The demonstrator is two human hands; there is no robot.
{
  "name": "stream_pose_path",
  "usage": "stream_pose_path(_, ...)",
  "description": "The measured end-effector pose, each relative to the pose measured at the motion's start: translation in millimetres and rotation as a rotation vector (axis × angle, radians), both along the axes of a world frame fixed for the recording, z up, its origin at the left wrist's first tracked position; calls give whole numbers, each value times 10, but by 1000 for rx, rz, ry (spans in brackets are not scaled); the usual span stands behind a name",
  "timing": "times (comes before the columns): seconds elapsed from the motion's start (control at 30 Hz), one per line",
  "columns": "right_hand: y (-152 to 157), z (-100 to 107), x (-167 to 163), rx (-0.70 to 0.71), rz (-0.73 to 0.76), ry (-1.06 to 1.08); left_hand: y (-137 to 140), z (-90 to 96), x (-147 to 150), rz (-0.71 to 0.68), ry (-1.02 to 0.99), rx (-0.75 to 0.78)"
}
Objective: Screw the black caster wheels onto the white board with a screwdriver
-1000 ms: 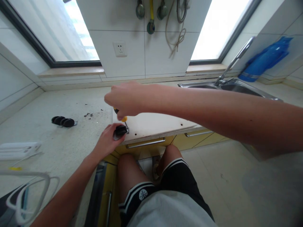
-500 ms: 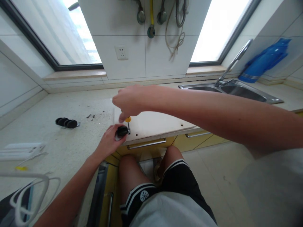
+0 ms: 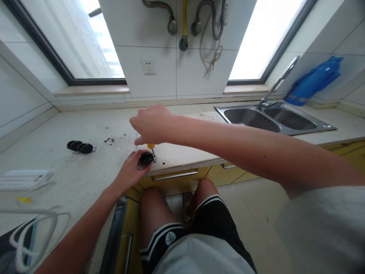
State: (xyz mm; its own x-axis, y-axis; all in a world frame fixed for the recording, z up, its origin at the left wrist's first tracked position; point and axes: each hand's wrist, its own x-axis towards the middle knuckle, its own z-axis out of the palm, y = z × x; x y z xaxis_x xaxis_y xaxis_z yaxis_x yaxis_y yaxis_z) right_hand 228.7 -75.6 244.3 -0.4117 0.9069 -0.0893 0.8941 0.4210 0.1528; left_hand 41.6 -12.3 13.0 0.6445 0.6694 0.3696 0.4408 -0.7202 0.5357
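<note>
My left hand (image 3: 131,167) is closed around a black caster wheel (image 3: 146,158), held at the near left corner of a white board (image 3: 185,152) on the counter. Above it, my right hand (image 3: 152,125) grips a screwdriver (image 3: 151,146) with a yellow handle. The shaft points down at the caster's metal mount; most of the handle is hidden in my fingers. Whether a screw sits under the tip is too small to tell. A dark hole (image 3: 163,163) shows in the board just right of the caster.
Several more black casters (image 3: 80,147) lie in a row on the left counter, with small dark screws (image 3: 109,140) scattered nearby. A white power strip (image 3: 27,179) and white cables (image 3: 42,220) are at the left. A double sink (image 3: 291,131) with a faucet (image 3: 275,85) stands right.
My right hand has shifted slightly left and turned, tilting the screwdriver a little. My left hand keeps its hold on the caster. The camera view has moved slightly, showing more of the sink.
</note>
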Motion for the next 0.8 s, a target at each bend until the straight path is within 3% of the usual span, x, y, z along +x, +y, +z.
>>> stream_pose_path(0.1, 21, -1, 32, 80, -115, -8, 2, 4, 1, -3, 2, -10)
stream_pose_path(0.23, 16, 11, 53, 15, -20, -38, 9, -3, 2, -14, -4, -9)
stream_pose_path(0.37, -7, -41, 31, 158, -140, 20, 3, -5, 5, -9, -15, -7)
stream_pose_path(0.43, -27, -45, 33, 120, -161, 4, -2, -4, 4, -10, -20, -10)
stream_pose_path(0.53, -66, -34, 43, -22, -73, -22, -5, -8, 0, -17, -29, -13)
stream_pose_path(0.8, -214, -170, 134, 63, -147, 4, -7, -4, 4, -23, -22, -25)
